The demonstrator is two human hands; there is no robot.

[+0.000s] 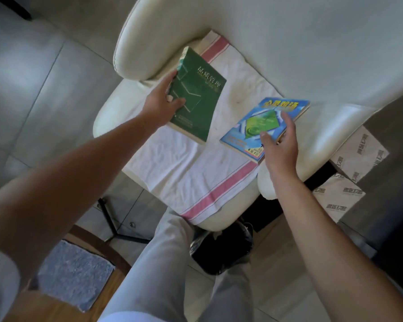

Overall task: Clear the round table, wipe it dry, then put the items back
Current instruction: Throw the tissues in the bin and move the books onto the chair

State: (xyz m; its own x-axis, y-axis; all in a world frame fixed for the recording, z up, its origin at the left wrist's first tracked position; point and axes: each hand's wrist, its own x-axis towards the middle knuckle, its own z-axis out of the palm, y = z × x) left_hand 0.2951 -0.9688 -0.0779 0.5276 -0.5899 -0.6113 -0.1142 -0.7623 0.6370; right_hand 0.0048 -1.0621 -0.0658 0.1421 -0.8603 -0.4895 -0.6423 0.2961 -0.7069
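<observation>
Over the toweled chair (289,54), my left hand (161,101) grips the green book (197,94), right hand (280,145) the blue book (261,126); the table (56,305) is mostly cut off.

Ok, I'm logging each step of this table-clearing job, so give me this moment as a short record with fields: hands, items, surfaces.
left hand: grip closed on the green book, held tilted over the seat
right hand: grip on the near edge of the blue book
seat: cream armchair covered by a white towel with pink stripes
table: wooden round table edge at lower left, with a grey cloth on it
floor: printed paper sheets at right
</observation>
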